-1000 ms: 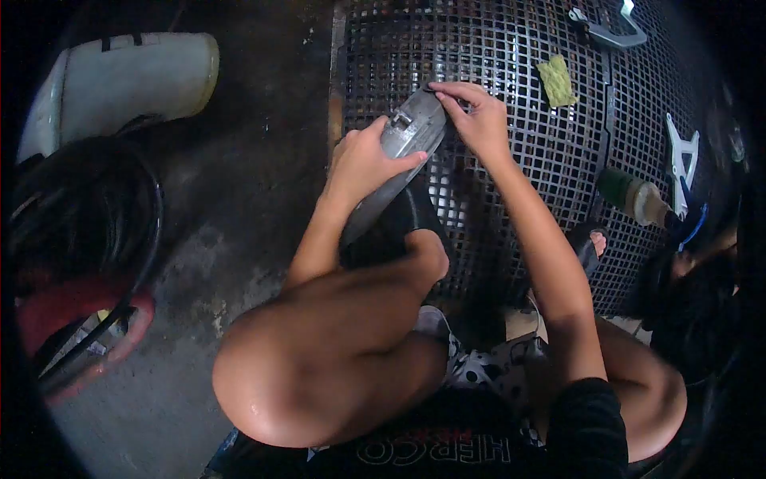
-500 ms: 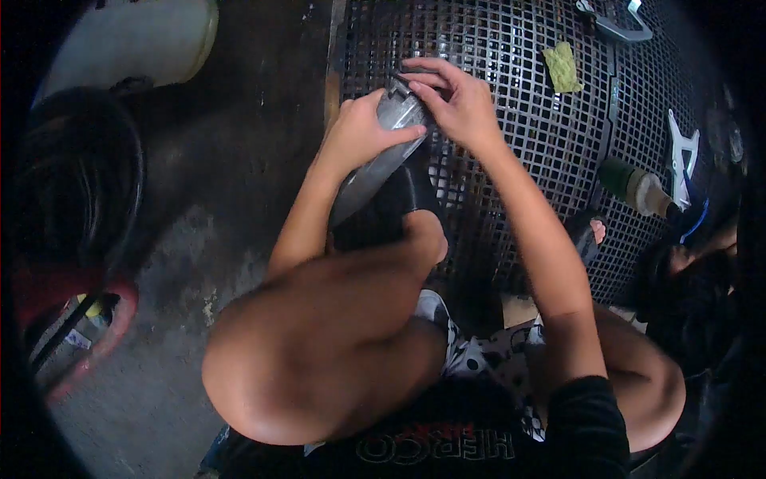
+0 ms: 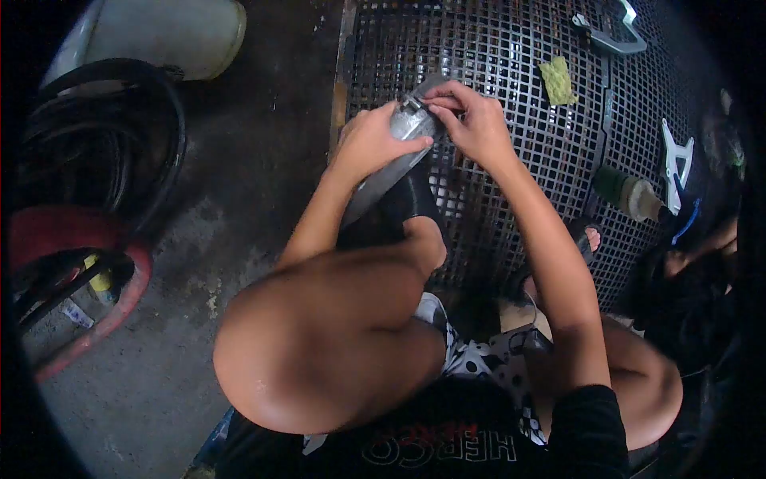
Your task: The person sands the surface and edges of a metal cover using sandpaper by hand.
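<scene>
A long grey metal part (image 3: 408, 125), shiny near its notched far end, lies slanted over my lower leg above the black grating. My left hand (image 3: 370, 144) is wrapped round it from the left, its thumb lying across the top. The fingers of my right hand (image 3: 477, 128) are pinched together at the notched end, touching it. Whatever is between those fingertips is too small and hidden to make out. Part of the metal piece's near end is covered by my left forearm and knee.
On the black grating (image 3: 511, 48) lie a yellow-green pad (image 3: 558, 81), a silver bracket (image 3: 618, 36), another pale metal bracket (image 3: 677, 164) and a green-and-cream brush-like object (image 3: 626, 194). Another person's hand (image 3: 677, 262) is at right. Black hoses (image 3: 177, 152) and a whitish drum (image 3: 171, 36) are at left.
The view has shifted slightly. My right fingers sit a little lower and closer together at the notched end, and a grey edge now shows beyond them. The left hand keeps its grip.
</scene>
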A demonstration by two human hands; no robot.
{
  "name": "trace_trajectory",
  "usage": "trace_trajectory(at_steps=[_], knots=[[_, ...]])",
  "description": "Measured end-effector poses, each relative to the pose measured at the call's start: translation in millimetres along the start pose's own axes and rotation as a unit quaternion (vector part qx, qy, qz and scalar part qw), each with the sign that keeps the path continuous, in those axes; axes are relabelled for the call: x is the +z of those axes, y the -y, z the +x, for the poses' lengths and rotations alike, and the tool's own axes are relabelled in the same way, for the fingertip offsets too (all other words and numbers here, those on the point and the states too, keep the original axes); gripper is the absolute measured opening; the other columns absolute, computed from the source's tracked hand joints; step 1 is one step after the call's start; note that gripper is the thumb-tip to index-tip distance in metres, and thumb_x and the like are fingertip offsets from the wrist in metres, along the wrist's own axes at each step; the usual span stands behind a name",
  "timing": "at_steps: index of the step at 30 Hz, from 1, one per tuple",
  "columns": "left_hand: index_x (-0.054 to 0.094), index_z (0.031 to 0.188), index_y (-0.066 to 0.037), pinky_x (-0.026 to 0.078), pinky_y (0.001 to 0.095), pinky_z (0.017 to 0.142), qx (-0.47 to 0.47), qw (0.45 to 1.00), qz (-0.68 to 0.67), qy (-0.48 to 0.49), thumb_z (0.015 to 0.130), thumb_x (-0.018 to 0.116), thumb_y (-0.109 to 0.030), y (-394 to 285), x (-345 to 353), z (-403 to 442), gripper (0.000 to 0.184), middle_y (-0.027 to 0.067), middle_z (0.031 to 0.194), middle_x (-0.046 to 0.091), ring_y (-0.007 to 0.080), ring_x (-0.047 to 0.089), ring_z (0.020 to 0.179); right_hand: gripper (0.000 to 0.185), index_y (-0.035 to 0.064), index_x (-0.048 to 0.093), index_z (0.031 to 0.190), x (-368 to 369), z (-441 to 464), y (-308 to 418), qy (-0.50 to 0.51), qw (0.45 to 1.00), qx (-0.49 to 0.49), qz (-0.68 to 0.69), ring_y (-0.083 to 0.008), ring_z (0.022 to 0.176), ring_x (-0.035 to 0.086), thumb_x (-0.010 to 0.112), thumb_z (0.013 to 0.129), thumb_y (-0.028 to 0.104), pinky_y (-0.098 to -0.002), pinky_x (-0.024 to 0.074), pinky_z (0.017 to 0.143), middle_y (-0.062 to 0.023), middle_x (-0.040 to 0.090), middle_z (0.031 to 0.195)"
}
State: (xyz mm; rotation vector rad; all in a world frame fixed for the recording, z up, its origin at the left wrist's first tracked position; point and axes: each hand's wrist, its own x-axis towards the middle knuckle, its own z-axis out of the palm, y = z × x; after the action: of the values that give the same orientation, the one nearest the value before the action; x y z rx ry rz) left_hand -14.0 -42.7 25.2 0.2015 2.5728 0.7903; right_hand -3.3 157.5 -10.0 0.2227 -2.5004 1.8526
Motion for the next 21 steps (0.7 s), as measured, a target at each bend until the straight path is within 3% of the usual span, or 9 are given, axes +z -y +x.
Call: trace_trajectory(at_steps=[3, 7, 13, 15, 17, 19, 21], knots=[[0.072, 0.111, -0.007, 0.054, 0.0505, 0.088, 0.009, 1.000, 0.006, 0.022, 0.068, 0.086, -0.056, -2.4, -0.8, -0.6, 0.066, 0.0228, 0.100, 0.075, 0.0434, 0.071, 0.097, 0.017, 0.0041, 0.071, 0.103, -3.0, 11.3, -3.3, -0.031, 0.996, -0.033, -0.072, -0.0285, 0.091, 0.076, 0.073, 0.087, 0.003, -0.0370, 0.0593, 0.080, -0.0143, 0.076, 0.095], [0.071, 0.110, -0.007, 0.055, 0.0508, 0.087, 0.015, 0.999, 0.014, 0.026, 0.069, 0.086, -0.056, -5.5, -1.3, -2.4, 0.066, 0.0236, 0.099, 0.075, 0.0437, 0.071, 0.097, 0.015, 0.0055, 0.071, 0.102, 16.4, 10.5, -6.6, -0.061, 0.996, -0.062, -0.014, -0.0315, 0.086, 0.073, 0.073, 0.087, 0.003, -0.0394, 0.0586, 0.077, -0.0145, 0.074, 0.088], [0.071, 0.110, -0.005, 0.055, 0.0513, 0.087, 0.010, 1.000, 0.019, 0.021, 0.070, 0.085, -0.057, -4.0, 1.6, 1.6, 0.068, 0.0246, 0.098, 0.074, 0.0446, 0.071, 0.096, 0.019, 0.0082, 0.071, 0.107, -20.6, -16.8, -21.0, -0.007, 0.998, -0.047, -0.028, -0.0314, 0.087, 0.073, 0.072, 0.089, 0.004, -0.0394, 0.0590, 0.077, -0.0155, 0.073, 0.096], [0.071, 0.111, -0.005, 0.055, 0.0515, 0.087, 0.011, 1.000, 0.021, 0.017, 0.070, 0.085, -0.057, -6.8, 6.2, -0.1, 0.068, 0.0246, 0.098, 0.074, 0.0447, 0.071, 0.096, 0.020, 0.0039, 0.070, 0.112, -30.1, -8.0, -28.0, -0.030, 0.996, -0.019, -0.081, -0.0233, 0.099, 0.076, 0.069, 0.093, 0.001, -0.0315, 0.0603, 0.084, -0.0136, 0.075, 0.108], [0.071, 0.112, -0.005, 0.055, 0.0518, 0.087, 0.011, 0.999, 0.028, 0.017, 0.070, 0.085, -0.057, -7.1, 6.0, 0.6, 0.068, 0.0246, 0.098, 0.075, 0.0448, 0.071, 0.096, 0.025, 0.0056, 0.070, 0.117, -32.8, 1.3, -27.8, -0.045, 0.995, 0.022, -0.081, -0.0225, 0.101, 0.075, 0.068, 0.093, 0.002, -0.0316, 0.0593, 0.085, -0.0123, 0.075, 0.111], [0.071, 0.113, -0.006, 0.055, 0.0520, 0.086, 0.015, 0.999, 0.031, 0.020, 0.071, 0.085, -0.057, -10.4, 6.2, -0.3, 0.068, 0.0247, 0.099, 0.075, 0.0442, 0.071, 0.096, 0.029, 0.0079, 0.069, 0.122, -26.7, 5.2, -23.8, -0.093, 0.989, -0.081, -0.087, -0.0228, 0.101, 0.074, 0.068, 0.094, 0.003, -0.0330, 0.0582, 0.088, -0.0100, 0.075, 0.113], [0.071, 0.114, -0.006, 0.055, 0.0520, 0.086, 0.017, 0.999, 0.035, 0.016, 0.071, 0.085, -0.056, -11.9, 6.6, -2.4, 0.068, 0.0247, 0.099, 0.074, 0.0442, 0.071, 0.096, 0.032, 0.0114, 0.071, 0.122, -13.3, 2.6, -16.1, -0.084, 0.992, -0.083, -0.033, -0.0311, 0.104, 0.070, 0.069, 0.091, 0.006, -0.0392, 0.0558, 0.093, -0.0119, 0.074, 0.112]])
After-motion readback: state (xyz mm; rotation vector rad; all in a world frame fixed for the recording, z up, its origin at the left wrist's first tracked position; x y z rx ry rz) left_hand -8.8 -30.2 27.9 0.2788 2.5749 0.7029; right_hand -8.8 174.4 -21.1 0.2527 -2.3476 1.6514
